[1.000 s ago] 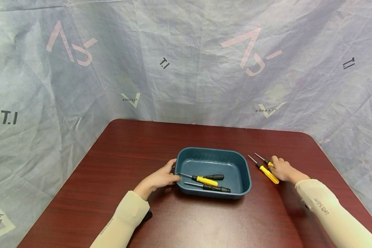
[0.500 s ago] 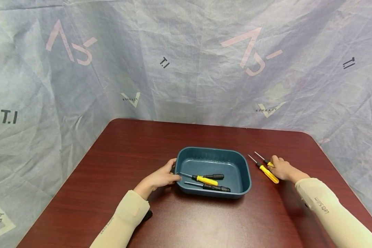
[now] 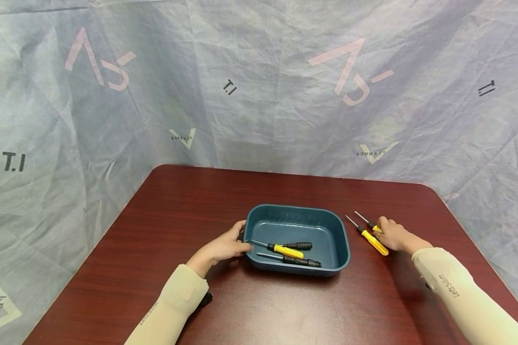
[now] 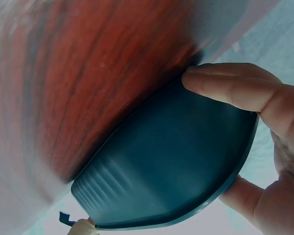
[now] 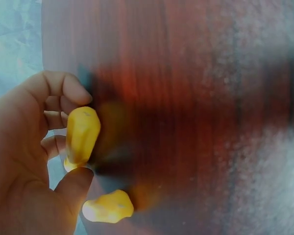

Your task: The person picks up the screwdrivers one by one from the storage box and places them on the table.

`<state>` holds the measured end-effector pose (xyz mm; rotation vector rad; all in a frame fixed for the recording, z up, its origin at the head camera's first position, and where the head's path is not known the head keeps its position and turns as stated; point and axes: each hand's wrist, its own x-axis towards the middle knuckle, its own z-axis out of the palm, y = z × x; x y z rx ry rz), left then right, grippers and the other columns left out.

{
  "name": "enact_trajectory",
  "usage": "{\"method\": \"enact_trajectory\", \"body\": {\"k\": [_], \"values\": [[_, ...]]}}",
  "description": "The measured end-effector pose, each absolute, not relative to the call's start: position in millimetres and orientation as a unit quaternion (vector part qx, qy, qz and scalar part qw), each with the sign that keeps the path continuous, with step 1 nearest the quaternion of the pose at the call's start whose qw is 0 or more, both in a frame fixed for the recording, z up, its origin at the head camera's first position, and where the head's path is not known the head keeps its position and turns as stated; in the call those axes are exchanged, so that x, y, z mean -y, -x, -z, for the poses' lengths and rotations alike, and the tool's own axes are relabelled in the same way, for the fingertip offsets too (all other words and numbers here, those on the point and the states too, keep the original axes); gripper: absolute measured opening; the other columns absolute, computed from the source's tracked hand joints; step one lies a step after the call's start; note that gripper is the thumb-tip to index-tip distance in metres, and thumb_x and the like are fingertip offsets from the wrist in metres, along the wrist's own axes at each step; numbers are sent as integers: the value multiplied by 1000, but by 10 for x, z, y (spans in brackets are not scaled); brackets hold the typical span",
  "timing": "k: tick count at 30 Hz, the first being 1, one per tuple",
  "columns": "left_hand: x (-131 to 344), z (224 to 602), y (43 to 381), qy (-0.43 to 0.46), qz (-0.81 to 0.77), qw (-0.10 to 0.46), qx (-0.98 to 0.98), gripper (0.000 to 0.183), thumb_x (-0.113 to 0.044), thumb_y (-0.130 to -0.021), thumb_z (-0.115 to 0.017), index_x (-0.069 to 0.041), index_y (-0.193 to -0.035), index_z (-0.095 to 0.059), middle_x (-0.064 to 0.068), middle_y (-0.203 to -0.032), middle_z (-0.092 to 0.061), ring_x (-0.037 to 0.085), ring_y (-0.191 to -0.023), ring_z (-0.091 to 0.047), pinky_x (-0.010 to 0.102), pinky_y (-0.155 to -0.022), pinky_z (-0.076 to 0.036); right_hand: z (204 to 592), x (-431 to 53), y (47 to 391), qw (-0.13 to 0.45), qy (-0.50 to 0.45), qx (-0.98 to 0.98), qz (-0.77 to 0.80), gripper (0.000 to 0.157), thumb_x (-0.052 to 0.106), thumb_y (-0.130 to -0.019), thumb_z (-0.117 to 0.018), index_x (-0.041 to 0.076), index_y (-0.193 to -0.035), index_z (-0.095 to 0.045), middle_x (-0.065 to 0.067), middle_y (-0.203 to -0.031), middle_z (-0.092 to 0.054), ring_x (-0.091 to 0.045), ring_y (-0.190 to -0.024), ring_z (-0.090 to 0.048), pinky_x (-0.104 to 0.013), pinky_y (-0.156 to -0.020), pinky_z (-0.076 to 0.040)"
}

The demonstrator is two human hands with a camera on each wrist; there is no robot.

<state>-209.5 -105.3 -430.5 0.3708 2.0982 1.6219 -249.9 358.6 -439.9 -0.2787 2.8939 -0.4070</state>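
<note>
Left hand clamped on the blue bin at its left wall, thumb inside, fingers outside! In there, a yellow-handled screwdriver lies between two black screwdrivers. Farther right on the worktop, a loose yellow screwdriver, and beside it the right hand pinches a second yellow screwdriver by its handle.

i see free room across the surface on the near side of the blue tray; between the tray and the right fingers, a loose yellow screwdriver lies in my way, then the raised tray wall.
</note>
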Motion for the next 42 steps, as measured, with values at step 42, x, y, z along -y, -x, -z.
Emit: {"method": "enact_trajectory", "body": {"k": [42], "values": [[1056,4298,2084,-141,-582,217,-771,76,-6,-79,-62,-1,-141,-18,23,-130,-38,24,-98,-51,32,-71,-44,3865,-3204,2515,13,134,-990,42,37,27,-87,-57,-1,-109,-46,-22,-101,-53,-38,-87,-46,-53,-68,-41]]}}
